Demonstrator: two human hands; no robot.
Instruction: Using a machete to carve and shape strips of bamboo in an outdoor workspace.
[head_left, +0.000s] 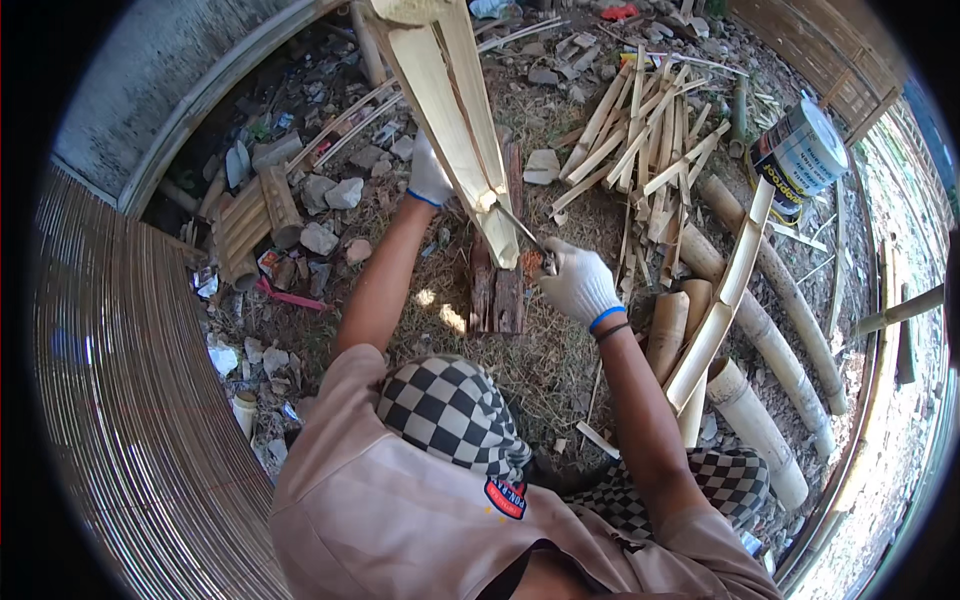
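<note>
A long split bamboo section point(450, 110) stands upright, its lower end resting on a dark wooden block point(497, 290) on the ground. My left hand point(428, 175), in a white glove, grips the bamboo at its left side. My right hand point(577, 283), also gloved, is closed on the handle of a knife whose blade point(518, 228) is driven into the bamboo's lower end, where the culm has split open.
A pile of split bamboo strips point(640, 130) lies behind the block. Whole bamboo culms point(770, 300) and a half culm point(725, 290) lie at the right. A tin can point(800, 155) stands far right. Stones and litter point(320, 200) lie at left beside a woven bamboo mat point(130, 400).
</note>
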